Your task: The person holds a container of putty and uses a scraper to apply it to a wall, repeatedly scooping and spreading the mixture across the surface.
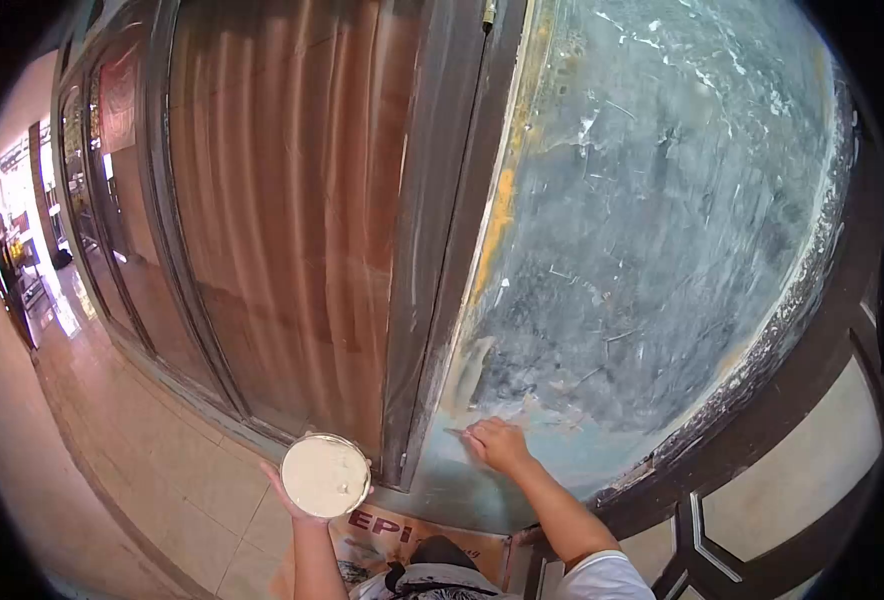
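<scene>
left hand (297, 497): fingers cupping round tin (325, 476) | right hand (497, 444): fingers clenched on scraper (455, 431) against wall (652, 250)

A rough, scratched blue-grey wall panel (652, 220), streaked with white and yellow, is seen with a matt, patchy finish. Smooth, pale, creamy paste fills the round tub (326, 475). Dark painted metal forms the door frame (442, 230), glossy glass is backed by brown cloth curtain (282, 200), and polished tiles (162, 470) cover the floor.
</scene>
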The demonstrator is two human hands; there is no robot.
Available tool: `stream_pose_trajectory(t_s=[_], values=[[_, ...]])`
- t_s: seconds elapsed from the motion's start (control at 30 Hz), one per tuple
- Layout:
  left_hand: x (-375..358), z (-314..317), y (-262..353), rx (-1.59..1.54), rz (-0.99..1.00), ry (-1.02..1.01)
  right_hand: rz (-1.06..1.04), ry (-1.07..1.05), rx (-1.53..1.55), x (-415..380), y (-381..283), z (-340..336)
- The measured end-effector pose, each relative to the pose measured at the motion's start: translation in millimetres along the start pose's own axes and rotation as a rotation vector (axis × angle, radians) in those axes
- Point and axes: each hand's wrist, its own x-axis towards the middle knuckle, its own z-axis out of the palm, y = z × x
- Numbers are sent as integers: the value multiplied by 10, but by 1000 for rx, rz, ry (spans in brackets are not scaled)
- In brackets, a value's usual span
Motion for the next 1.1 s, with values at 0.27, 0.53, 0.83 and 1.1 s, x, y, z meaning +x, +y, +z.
stream_pose_trajectory(t_s=[0.27, 0.53, 0.83, 1.1], values=[[-116, -176, 55, 102, 76, 9, 261, 611, 228, 749, -200, -1187], [-313, 107, 123, -12, 90, -55, -2, 21, -47, 61, 72, -170], [-422, 163, 150, -8, 151, 2, -29, 364, 112, 614, -70, -978], [-467, -119, 239, 132, 230, 109, 14, 240, -57, 644, 31, -709]])
